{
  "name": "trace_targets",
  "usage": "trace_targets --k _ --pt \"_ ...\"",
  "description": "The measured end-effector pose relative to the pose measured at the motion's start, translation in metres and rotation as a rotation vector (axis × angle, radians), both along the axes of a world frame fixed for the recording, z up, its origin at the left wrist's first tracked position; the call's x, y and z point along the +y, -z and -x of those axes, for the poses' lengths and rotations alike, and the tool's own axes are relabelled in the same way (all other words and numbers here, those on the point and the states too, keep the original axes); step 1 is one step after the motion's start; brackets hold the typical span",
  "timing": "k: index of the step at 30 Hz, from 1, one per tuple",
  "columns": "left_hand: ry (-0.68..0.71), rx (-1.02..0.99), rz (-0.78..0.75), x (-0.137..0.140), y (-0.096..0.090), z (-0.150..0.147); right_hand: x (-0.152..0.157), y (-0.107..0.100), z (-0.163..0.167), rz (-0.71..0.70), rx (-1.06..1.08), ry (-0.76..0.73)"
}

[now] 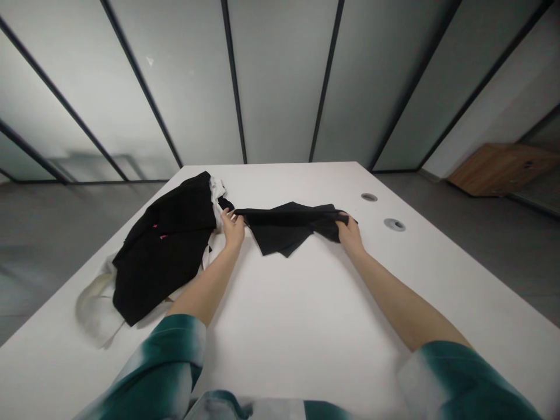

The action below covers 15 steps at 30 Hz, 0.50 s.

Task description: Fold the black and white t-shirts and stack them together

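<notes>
A black piece of clothing [289,224], folded over on itself, stretches between my two hands above the white table. My left hand [233,226] pinches its left end, close to the pile. At the other end, my right hand [349,232] has its fingers closed round the right corner. Pointed flaps of the cloth hang down toward me in the middle. What kind of garment it is does not show. Just left of my left hand lies a heap of clothes, with a large black garment [168,245] bearing small pink marks on top.
White cloth [217,195] sticks out from under the heap, and a pale see-through bag or fabric [98,309] lies at its near left. Two round cable holes sit in the table [297,326] at right: one farther [369,197], one nearer [395,224]. Frosted glass panels [280,81] stand behind.
</notes>
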<state>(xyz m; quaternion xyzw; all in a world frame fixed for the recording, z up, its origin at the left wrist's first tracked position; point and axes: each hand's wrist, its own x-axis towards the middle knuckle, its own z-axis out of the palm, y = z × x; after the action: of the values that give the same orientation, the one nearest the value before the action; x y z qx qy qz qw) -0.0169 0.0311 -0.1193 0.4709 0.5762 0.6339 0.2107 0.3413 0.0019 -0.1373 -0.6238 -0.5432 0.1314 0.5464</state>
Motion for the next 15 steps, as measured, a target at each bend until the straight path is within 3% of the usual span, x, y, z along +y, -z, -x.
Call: trace_targets --k 2,4,8,11,15 --pt "0.066 0.309 -0.103 -0.012 -0.002 -0.012 -0.002 -0.001 0.002 -0.036 0.010 0.010" --pt "0.220 0.621 -0.159 -0.027 -0.006 -0.025 -0.007 -0.004 0.004 -0.106 -0.104 -0.021" --pt "0.552 0.963 -0.157 -0.046 -0.015 -0.041 -0.020 -0.013 0.011 -0.198 -0.437 -0.159" --pt "0.706 1.096 -0.040 -0.047 -0.015 -0.042 -0.026 -0.016 0.018 -0.060 -0.663 -0.288" --pt "0.655 1.110 0.064 -0.040 -0.010 -0.041 -0.027 -0.017 0.025 0.164 -0.840 -0.269"
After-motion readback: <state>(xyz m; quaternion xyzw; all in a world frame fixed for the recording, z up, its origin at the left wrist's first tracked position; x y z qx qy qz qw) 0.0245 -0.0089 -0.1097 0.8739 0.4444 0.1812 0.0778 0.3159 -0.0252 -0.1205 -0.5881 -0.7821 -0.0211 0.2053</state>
